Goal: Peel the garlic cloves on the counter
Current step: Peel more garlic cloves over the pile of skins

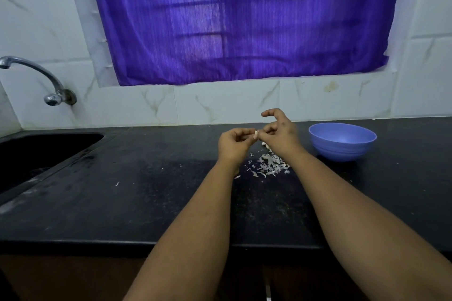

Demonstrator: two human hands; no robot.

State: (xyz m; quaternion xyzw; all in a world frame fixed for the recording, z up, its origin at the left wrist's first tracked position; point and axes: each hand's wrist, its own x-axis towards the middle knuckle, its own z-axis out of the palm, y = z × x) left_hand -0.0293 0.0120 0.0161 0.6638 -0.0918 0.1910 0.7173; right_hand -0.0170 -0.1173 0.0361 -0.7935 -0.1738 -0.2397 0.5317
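A small pale garlic clove (256, 133) is pinched between the left hand (234, 144) and right hand (281, 132), raised above the counter (146, 190) near its back edge. Its long axis cannot be told. Loose skins (269, 166) are scattered below the hands, beside a blue bowl (342, 142).

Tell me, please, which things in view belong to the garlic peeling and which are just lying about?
In the job: left hand and right hand pinching a garlic clove; more cloves; peel scraps; probably the blue bowl.

Just there: tap, sink, purple curtain.
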